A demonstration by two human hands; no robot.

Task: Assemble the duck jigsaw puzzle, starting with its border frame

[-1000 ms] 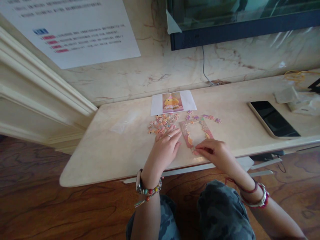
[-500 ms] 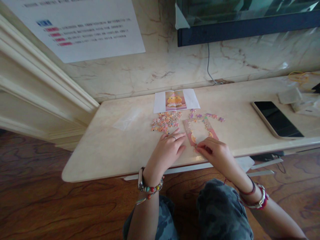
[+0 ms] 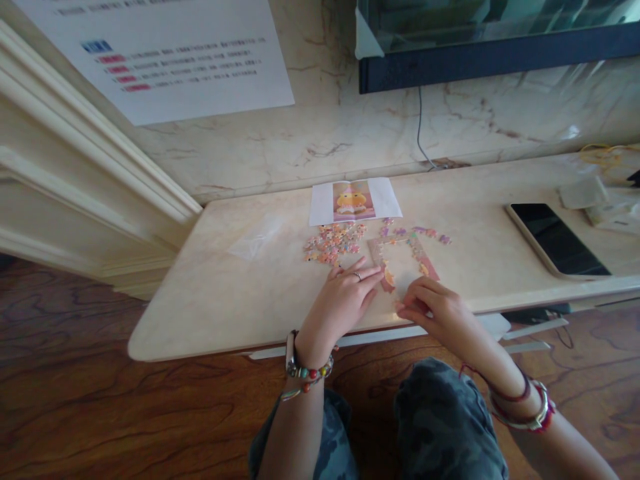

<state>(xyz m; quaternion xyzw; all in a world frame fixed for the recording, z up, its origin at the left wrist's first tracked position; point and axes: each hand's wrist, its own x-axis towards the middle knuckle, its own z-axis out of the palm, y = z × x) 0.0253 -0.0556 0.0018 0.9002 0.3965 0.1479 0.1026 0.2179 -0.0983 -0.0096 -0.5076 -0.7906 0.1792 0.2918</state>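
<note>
A partly joined jigsaw puzzle border lies on the pale counter, pink at the sides with yellow bits, its middle bare. My left hand rests flat with fingers stretched, fingertips at the border's left side. Close to the border's lower edge, my right hand has thumb and fingers pinched together; whatever is between them is too small to make out. Loose jigsaw pieces lie heaped beyond my left hand. Several purple and pink pieces are strung out behind the border.
Behind the pieces lies a creased paper with a picture of a yellow toy. A clear plastic bag is at left, a phone at right. Plastic packets sit farther right. A screen hangs above.
My left hand has slid right and its fingertips now meet the border's left side. My right hand has drawn slightly towards me and right, off the border's lower left corner.
</note>
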